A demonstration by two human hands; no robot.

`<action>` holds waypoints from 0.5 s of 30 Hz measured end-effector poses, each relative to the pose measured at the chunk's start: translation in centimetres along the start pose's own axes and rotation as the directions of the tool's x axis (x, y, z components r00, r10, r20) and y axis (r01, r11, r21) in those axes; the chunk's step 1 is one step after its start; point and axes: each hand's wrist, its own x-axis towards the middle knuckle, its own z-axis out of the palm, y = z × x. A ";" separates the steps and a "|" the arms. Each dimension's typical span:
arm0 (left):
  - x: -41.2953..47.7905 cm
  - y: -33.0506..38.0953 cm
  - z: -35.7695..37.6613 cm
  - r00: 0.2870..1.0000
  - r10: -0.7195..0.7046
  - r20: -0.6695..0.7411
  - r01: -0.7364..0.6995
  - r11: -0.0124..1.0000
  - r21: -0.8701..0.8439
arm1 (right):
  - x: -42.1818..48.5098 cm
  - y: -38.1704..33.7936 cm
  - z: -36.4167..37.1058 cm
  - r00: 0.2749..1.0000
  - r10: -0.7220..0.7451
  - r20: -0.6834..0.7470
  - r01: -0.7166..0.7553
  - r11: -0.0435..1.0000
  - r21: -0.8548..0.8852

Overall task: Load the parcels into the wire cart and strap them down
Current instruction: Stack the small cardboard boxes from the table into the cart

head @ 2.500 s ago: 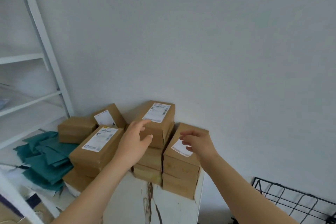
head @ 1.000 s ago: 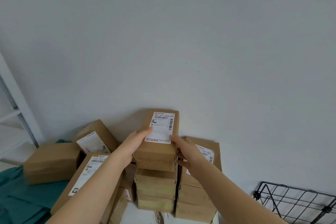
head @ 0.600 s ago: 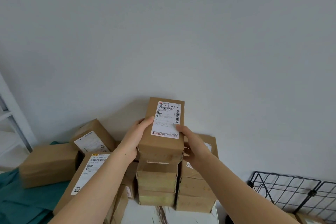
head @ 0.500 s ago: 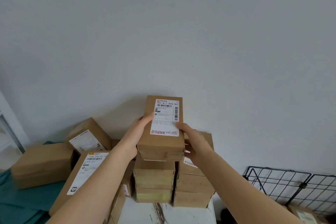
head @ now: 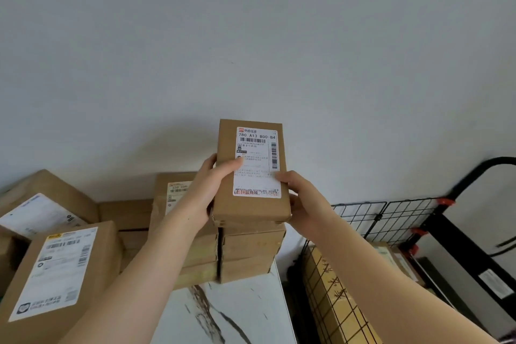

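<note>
Labelled parcel (head: 252, 208) gripped at both sides, left hand (head: 206, 190) and right hand (head: 304, 201) curled round it, held over stack (head: 251, 248) on desk (head: 240, 313), cart (head: 377, 217) at right

The brown parcel (head: 251, 204) (white label on top) is held just above the stacked parcels (head: 245, 254) on the desk (head: 237, 310). The wire cart (head: 391, 218) sits to the right, one box (head: 332, 307) inside.

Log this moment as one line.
phase: pick | parcel: held over stack | left hand: grips left side | right hand: grips right side | cart: right of table, boxes inside
</note>
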 end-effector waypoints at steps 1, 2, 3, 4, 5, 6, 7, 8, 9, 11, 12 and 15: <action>0.0 -0.3 0.8 1.000 0.005 0.018 -0.006 1.000 0.010 | -0.3 0.0 -1.0 1.000 0.000 -0.013 0.001 1.000 0.017; 0.1 -0.6 1.7 0.999 0.016 0.036 -0.017 1.000 0.026 | -0.6 -0.1 -1.9 1.000 0.003 -0.027 -0.002 0.999 0.037; 0.1 -0.9 2.6 0.998 0.023 0.052 -0.025 0.999 0.045 | -0.9 -0.2 -2.9 0.999 0.006 -0.045 -0.003 0.998 0.059; 0.2 -1.3 3.5 0.998 0.025 0.066 -0.029 0.998 0.060 | -1.2 -0.4 -3.8 0.998 0.010 -0.063 -0.004 0.997 0.082; 0.3 -1.7 4.5 0.997 0.022 0.077 -0.028 0.997 0.071 | -1.5 -0.4 -4.7 0.997 0.012 -0.081 -0.004 0.995 0.102; 0.2 -2.0 5.6 0.996 0.020 0.087 -0.028 0.996 0.082 | -1.8 -0.5 -5.7 0.996 0.013 -0.093 -0.002 0.993 0.122; 0.1 -2.3 6.8 0.995 0.021 0.096 -0.030 0.995 0.093 | -2.2 -0.6 -6.8 0.995 0.014 -0.102 0.000 0.991 0.136; -0.1 -2.6 8.1 0.995 0.019 0.103 -0.030 0.994 0.102 | -2.5 -0.7 -7.9 0.994 0.015 -0.112 0.002 0.989 0.147; -0.2 -3.0 9.5 0.994 0.010 0.107 -0.022 0.994 0.109 | -3.0 -0.8 -9.3 0.992 0.016 -0.124 0.004 0.988 0.155; -0.2 -4.0 12.6 0.992 -0.013 0.125 -0.002 0.993 0.119 | -3.8 -1.1 -12.3 0.988 0.016 -0.156 0.011 0.985 0.172; -0.2 -4.7 14.3 0.991 -0.021 0.135 0.003 0.992 0.126 | -4.3 -1.3 -13.9 0.985 0.015 -0.173 0.016 0.984 0.179; -0.5 -6.9 20.2 0.988 -0.036 0.148 0.013 0.988 0.155 | -5.7 -1.9 -19.2 0.976 0.032 -0.214 0.017 0.974 0.225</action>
